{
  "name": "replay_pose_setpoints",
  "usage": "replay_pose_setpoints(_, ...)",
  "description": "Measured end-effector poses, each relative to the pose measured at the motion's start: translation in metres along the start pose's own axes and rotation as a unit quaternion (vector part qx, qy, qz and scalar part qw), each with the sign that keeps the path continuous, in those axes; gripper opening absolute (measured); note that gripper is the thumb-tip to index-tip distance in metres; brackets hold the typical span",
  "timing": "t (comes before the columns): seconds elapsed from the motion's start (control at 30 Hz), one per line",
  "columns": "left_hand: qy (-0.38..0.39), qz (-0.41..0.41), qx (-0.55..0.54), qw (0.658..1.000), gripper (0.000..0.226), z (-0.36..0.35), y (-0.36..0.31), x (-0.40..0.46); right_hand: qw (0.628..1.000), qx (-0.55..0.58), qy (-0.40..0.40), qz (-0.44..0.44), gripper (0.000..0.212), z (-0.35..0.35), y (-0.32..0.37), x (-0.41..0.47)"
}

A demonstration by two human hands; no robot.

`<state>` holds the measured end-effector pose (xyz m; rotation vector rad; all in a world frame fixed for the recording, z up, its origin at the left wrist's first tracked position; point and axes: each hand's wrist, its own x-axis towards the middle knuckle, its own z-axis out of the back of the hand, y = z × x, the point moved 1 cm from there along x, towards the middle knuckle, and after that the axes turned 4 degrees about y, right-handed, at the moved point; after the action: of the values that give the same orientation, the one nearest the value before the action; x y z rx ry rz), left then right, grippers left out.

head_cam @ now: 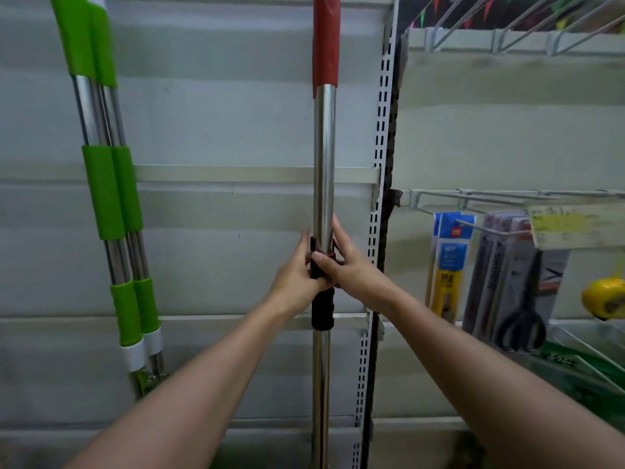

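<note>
The shiny steel pole (324, 164) stands upright in front of the grey panelled back wall (220, 123). Its long axis runs straight up and down, from the top edge of the view to the bottom. Its red plastic sleeve (325, 42) caps the upper end, and a black ribbed collar (323, 308) rings the tube about halfway down.

Both hands meet at that collar. The left hand (297, 282) curls round it from the left, and the right hand (348, 265) grips from the right, thumb laid across the front and fingers wrapped behind the tube.

To the right, the perforated white shelf upright (378, 164) stands just beside the pole. To the left there is bare wall before the leaning green-sleeved steel poles (108, 191), which are well apart. A pale horizontal rail (236, 174) passes behind the tube. The metal is mirror-bright and smooth.
</note>
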<state>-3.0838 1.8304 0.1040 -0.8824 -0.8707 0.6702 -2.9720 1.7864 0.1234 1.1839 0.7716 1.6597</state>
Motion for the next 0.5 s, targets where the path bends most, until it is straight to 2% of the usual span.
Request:
replay_pose_setpoints(0.1,0.005,0.016,-0.014,1.0,0.091,0.002,0.003,0.0,1.0,0.007,-0.001,0.002,0.081,0.002,0.0,-0.003)
replay_pose_setpoints(0.2,0.013,0.006,0.017,1.0,0.069,0.004,0.006,-0.001,0.999,0.045,-0.018,-0.019,0.089,0.005,-0.007,-0.004)
replay_pose_setpoints(0.3,0.05,0.005,-0.003,0.999,0.047,0.005,0.008,-0.002,0.996,0.08,-0.005,-0.05,0.079,0.007,-0.013,-0.003)
replay_pose_setpoints(0.37,0.072,-0.001,-0.02,0.997,0.047,0.005,0.008,-0.001,0.995,0.082,0.006,-0.065,0.073,0.007,-0.015,-0.003)
replay_pose_setpoints(0.5,0.078,-0.003,-0.033,0.996,0.048,0.005,0.007,0.0,0.994,0.083,-0.002,-0.076,0.075,0.003,-0.019,-0.003)
